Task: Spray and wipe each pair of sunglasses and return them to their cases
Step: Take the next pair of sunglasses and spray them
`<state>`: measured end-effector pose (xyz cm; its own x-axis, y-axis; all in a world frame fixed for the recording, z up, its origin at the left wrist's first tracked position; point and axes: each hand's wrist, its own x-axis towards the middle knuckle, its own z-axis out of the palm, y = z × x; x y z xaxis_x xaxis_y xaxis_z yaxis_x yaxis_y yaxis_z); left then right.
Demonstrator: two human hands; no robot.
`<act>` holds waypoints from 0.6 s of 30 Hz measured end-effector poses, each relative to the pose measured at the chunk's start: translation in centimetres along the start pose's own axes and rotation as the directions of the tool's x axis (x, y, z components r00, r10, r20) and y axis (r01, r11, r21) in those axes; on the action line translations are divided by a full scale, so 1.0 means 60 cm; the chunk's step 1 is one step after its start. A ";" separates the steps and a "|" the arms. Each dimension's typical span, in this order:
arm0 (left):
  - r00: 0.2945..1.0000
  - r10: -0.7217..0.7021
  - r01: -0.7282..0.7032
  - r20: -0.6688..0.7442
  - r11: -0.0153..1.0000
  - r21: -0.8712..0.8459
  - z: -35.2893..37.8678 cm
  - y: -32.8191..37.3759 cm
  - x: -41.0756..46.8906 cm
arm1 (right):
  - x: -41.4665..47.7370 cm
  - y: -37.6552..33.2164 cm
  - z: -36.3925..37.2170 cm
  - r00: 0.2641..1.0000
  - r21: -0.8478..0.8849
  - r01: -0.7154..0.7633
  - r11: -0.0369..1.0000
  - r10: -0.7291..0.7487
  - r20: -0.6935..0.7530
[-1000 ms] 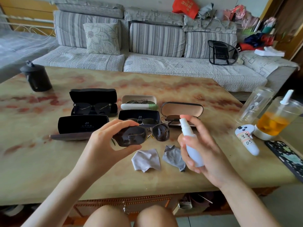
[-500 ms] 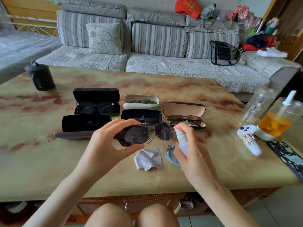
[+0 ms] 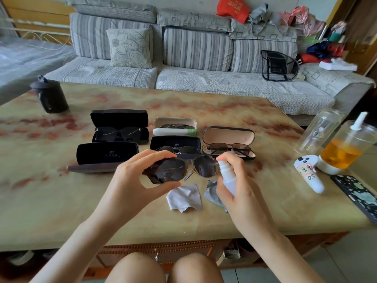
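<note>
**Hands and task item**
- Left hand [image 3: 130, 180]: thumb and fingers pinch the rim of one lens of the held sunglasses [image 3: 179, 170], which are raised above the tabletop [image 3: 61, 201].
- Right hand [image 3: 238, 184]: curled round the spray bottle [image 3: 227, 174], forefinger on the pump head. The nozzle is just beside the lens farther from the left hand.

**Hazards (judged)**
- The frame is held by one lens only, so it may twist or slip once the rim is wet.
- The thumb at the lens edge may leave a smear.
- The nozzle is very close, so liquid may pool on one lens and miss the other.
- Overspray may reach the open cases just beyond the hands and dampen their linings.

**Containers, all open**
- Empty black case [image 3: 106, 154], just beyond the left hand: no glasses seen in it. It is probably the held pair's home.
- Rear black case [image 3: 120, 127], farther beyond the left hand: one dark pair.
- Middle black case [image 3: 175, 145], directly beyond the held pair: one pair, partly hidden.
- White case [image 3: 175, 127], behind the middle black case: one pair.
- Brown case [image 3: 228, 141], beyond the right hand: one thin-rimmed pair.
- Cup [image 3: 344, 150], well outside the right hand: orange liquid.

**Loose items**
- White cloth [image 3: 184, 198], lying on the tabletop below and between the hands.
- Grey cloth [image 3: 212, 196], lying on the tabletop, partly under the right hand.
</note>
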<state>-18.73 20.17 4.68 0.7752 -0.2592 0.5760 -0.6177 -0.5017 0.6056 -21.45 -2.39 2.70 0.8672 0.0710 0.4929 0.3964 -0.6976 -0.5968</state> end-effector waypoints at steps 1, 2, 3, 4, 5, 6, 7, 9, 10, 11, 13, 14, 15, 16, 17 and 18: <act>1.000 -0.001 0.001 -0.001 1.000 -0.003 0.000 0.000 0.000 | 0.001 -0.004 0.002 1.000 0.007 0.013 1.000 -0.013 -0.017; 1.000 0.000 0.000 -0.001 1.000 -0.003 0.001 0.000 0.000 | 0.002 -0.007 0.004 0.999 0.009 0.027 1.000 -0.027 -0.034; 1.000 0.003 -0.003 0.001 1.000 0.000 0.001 0.000 0.000 | 0.003 -0.007 0.004 0.998 0.009 0.036 0.999 -0.036 -0.045; 1.000 0.008 -0.008 0.002 1.000 0.005 0.000 0.000 0.000 | 0.004 -0.005 0.005 0.998 0.005 0.035 0.999 -0.035 -0.050; 1.000 0.012 -0.012 0.002 1.000 0.010 0.000 -0.001 0.000 | 0.005 -0.002 0.003 0.999 0.002 0.024 1.000 -0.024 -0.045; 1.000 0.015 -0.015 0.002 1.000 0.012 -0.001 -0.001 -0.001 | 0.004 0.001 0.002 0.999 -0.006 0.005 1.000 -0.005 -0.034; 1.000 0.018 -0.018 0.001 1.000 0.013 -0.002 -0.002 -0.001 | 0.003 0.005 0.000 1.000 -0.013 -0.017 1.000 0.016 -0.022; 1.000 0.027 -0.027 -0.001 1.000 0.014 -0.003 -0.005 -0.001 | 0.001 0.010 -0.005 0.999 -0.018 -0.051 0.999 0.051 -0.011; 1.000 0.024 -0.024 -0.004 1.000 0.010 -0.002 -0.006 -0.001 | 0.000 0.009 -0.008 0.998 -0.011 -0.060 0.998 0.060 -0.008; 1.000 0.015 -0.015 -0.007 1.000 0.004 -0.002 -0.006 -0.001 | 0.000 0.004 -0.010 0.999 -0.001 -0.052 0.999 0.052 -0.001; 1.000 0.005 -0.005 -0.009 1.000 -0.008 0.001 -0.007 0.000 | -0.001 -0.017 -0.011 0.999 -0.005 0.024 1.000 -0.024 0.041; 1.000 0.008 -0.008 -0.009 1.000 -0.010 0.004 -0.006 0.000 | 0.000 -0.032 -0.010 0.994 -0.013 0.071 0.997 -0.070 0.081; 1.000 0.014 -0.014 -0.011 1.000 -0.008 0.006 -0.006 0.001 | 0.001 -0.048 -0.008 0.986 -0.023 0.118 0.993 -0.115 0.122; 1.000 0.022 -0.022 -0.012 1.000 -0.001 0.008 -0.004 0.002 | 0.004 -0.062 -0.005 0.976 -0.046 0.168 0.985 -0.159 0.151; 1.000 0.028 -0.028 -0.013 1.000 0.005 0.010 -0.003 0.004 | 0.009 -0.074 0.000 0.965 -0.080 0.215 0.973 -0.199 0.172; 0.999 0.032 -0.032 -0.013 0.999 0.006 0.011 -0.002 0.005 | 0.014 -0.084 0.005 0.955 -0.115 0.253 0.961 -0.229 0.190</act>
<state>-18.33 19.61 4.39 0.7535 -0.2643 0.6020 -0.6411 -0.4982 0.5838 -22.67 1.39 5.94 0.7945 0.3632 0.4866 0.5657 -0.7340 -0.3758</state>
